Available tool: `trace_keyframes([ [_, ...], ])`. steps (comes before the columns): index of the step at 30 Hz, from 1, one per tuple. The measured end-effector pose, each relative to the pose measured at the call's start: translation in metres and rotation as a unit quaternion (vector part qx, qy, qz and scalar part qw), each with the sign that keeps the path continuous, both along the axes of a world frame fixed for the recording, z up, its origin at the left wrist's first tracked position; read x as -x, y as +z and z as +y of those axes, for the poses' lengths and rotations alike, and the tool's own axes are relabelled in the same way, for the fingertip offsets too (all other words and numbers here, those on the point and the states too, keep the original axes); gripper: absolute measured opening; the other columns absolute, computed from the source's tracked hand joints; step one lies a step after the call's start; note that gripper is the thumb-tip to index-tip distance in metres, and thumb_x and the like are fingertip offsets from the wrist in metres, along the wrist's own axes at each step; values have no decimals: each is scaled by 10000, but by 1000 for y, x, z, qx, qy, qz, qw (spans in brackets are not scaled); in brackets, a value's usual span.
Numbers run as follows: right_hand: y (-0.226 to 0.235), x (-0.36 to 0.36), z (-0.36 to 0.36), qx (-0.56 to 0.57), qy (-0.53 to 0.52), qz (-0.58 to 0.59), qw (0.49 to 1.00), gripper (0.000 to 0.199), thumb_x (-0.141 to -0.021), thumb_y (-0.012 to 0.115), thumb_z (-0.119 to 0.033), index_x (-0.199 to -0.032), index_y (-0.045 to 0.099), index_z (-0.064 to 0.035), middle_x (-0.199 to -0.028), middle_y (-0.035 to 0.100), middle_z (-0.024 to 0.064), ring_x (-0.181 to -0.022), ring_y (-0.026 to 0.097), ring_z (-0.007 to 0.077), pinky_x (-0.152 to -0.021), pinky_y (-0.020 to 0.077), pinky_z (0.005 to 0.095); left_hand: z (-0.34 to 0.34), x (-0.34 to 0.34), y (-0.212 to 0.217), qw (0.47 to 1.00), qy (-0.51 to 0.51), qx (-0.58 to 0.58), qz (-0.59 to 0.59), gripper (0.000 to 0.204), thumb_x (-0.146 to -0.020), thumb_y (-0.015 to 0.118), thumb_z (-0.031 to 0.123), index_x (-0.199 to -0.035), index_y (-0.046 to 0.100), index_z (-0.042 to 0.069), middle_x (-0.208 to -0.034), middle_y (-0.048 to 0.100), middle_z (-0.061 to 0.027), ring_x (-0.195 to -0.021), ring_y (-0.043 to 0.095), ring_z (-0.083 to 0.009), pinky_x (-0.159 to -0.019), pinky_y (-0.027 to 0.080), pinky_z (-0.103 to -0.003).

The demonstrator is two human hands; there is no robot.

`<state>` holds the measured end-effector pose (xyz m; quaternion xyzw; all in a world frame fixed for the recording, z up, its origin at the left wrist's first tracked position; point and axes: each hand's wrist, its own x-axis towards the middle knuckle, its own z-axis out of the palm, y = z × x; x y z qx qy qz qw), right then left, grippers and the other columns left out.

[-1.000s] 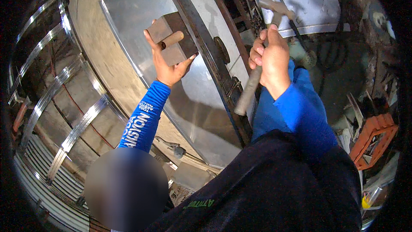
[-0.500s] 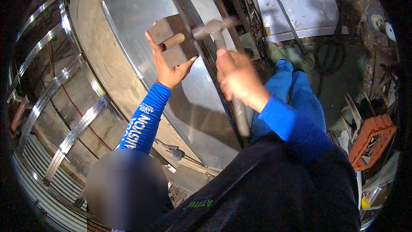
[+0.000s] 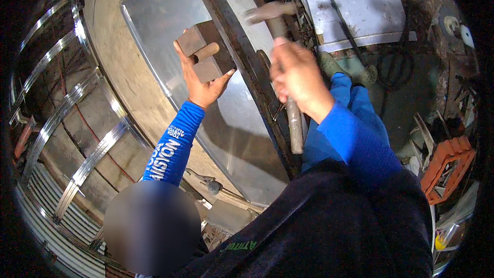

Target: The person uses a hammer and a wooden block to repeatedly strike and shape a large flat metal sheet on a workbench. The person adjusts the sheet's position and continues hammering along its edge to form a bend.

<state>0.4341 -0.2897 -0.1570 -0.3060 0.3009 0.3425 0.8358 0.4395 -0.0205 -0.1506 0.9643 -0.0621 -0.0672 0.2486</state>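
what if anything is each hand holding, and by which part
Right hand: a hammer, by its handle. Left hand: a brown block, by its opposite sides.

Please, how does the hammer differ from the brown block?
The hammer is long and slim with a crosswise head; the brown block is chunky. The hammer's head looks blurred; the brown block looks sharper. The right hand holds the hammer, the left hand the brown block. Both are hand-held.
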Motion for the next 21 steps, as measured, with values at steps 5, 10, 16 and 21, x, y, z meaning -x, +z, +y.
trace_keyframes([
  [5,-19,2,6,46,-203,89,974,315,-1051,494,-413,-938,505,-120,-555,417,-16,-389,414,108,-328,336,287,-4,-3,2,1000,-2,-17,-3,1499,-622,949,465,-1583,-78,-54,-1557,304,-331,-1424,373,-466,-1183,321,-495],
  [10,-1,-12,6,-48,84,-31,995,369,-1068,484,-402,-861,522,-99,-546,422,-1,-363,391,98,-320,345,287,-2,1,-2,1000,23,16,-3,1491,-625,943,471,-1586,-71,-51,-1538,335,-331,-1405,392,-469,-1174,328,-506],
  [16,-14,-14,3,84,-232,131,960,332,-1074,435,-418,-882,486,-153,-588,408,-15,-395,368,109,-354,340,298,-7,-6,5,998,-31,-57,-27,1453,-649,931,393,-1584,-93,-37,-1513,384,-294,-1377,424,-447,-1166,337,-493],
  [21,5,-17,11,-10,83,-57,995,417,-1072,471,-411,-798,498,-98,-569,473,8,-375,446,123,-323,369,303,-6,-6,3,998,-35,-45,-41,1462,-631,937,424,-1583,-68,-47,-1571,338,-266,-1403,387,-473,-1179,307,-512],
])
